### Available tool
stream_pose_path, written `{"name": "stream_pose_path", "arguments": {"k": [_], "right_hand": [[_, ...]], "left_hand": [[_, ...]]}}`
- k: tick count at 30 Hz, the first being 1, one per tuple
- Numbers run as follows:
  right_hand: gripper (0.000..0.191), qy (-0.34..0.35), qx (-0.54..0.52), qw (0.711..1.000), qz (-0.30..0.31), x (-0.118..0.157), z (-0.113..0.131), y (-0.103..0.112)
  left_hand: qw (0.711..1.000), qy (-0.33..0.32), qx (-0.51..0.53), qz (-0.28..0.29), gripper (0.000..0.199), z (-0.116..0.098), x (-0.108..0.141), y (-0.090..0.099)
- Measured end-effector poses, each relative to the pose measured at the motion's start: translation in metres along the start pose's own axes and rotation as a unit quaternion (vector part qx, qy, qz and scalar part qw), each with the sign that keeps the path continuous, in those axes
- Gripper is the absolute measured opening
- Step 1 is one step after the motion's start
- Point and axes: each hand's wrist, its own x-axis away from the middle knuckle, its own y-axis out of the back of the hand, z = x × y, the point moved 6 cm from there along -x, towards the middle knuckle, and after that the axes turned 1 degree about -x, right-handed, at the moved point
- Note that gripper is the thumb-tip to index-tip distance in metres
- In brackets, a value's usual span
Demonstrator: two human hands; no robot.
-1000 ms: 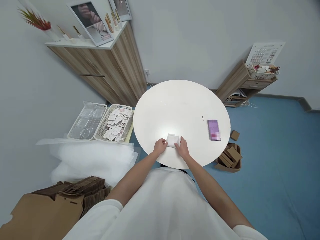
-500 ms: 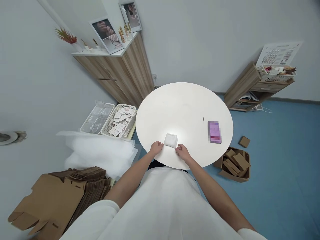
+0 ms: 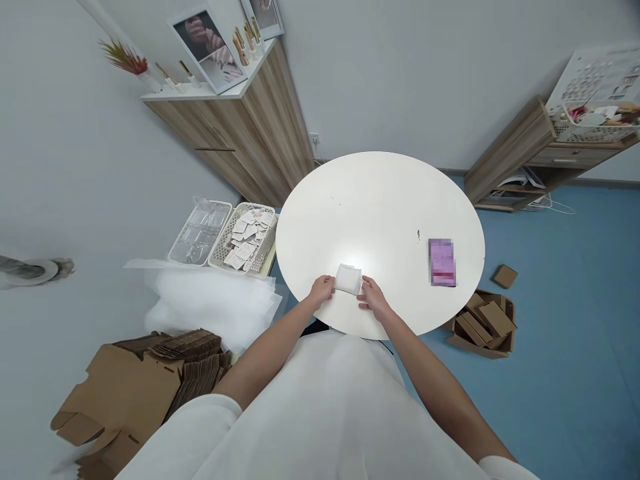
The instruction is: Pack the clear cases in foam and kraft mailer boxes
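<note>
A small square packet [image 3: 349, 279] wrapped in white, translucent sheet lies near the front edge of the white round table [image 3: 380, 193]. My left hand [image 3: 321, 292] grips its left side, with the fingers curled at the edge. On the other side, my right hand [image 3: 374, 298] has its fingertips on the packet's right edge, some fingers slightly spread. What is inside the wrapping cannot be made out. To the right on the tabletop lies a purple box [image 3: 442, 263], its face blurred.
At my left stand a basket of small white packets [image 3: 245, 240], a basket of clear plastic pieces [image 3: 203, 233], white foam sheets [image 3: 210, 300] and flattened cardboard boxes [image 3: 130, 387]. A carton of small brown boxes [image 3: 483, 327] sits on the floor at right, below the table edge.
My view has shifted, so the scene sits differently in the frame. Both hands have moved in closer along the packet's sides, and its wrapping looks more compact.
</note>
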Motion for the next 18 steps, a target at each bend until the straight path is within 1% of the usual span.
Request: {"name": "stream_pose_path", "arguments": {"k": [5, 7, 9, 11, 13, 18], "right_hand": [[0.045, -0.027, -0.007, 1.0, -0.002, -0.01, 0.006, -0.009], [0.046, -0.024, -0.008, 1.0, -0.011, -0.015, 0.012, -0.014], [0.046, -0.021, -0.006, 1.0, -0.019, -0.021, 0.02, -0.022], [0.046, -0.024, -0.001, 0.999, -0.021, -0.028, 0.032, -0.033], [0.047, -0.027, 0.007, 0.999, -0.017, -0.037, 0.046, -0.048], [0.047, -0.023, 0.016, 1.0, 0.0, -0.067, 0.088, -0.096]], "left_hand": [[0.999, -0.015, 0.003, 0.037, 0.029, -0.006, -0.013, 0.001], [0.998, -0.031, -0.004, 0.051, 0.03, -0.008, -0.019, 0.006], [0.997, -0.046, -0.014, 0.055, 0.031, -0.01, -0.026, 0.015], [0.997, -0.063, -0.021, 0.048, 0.031, -0.013, -0.034, 0.029], [0.996, -0.082, -0.025, 0.027, 0.031, -0.016, -0.043, 0.048], [0.994, -0.101, -0.006, -0.043, 0.031, -0.024, -0.067, 0.105]]}}
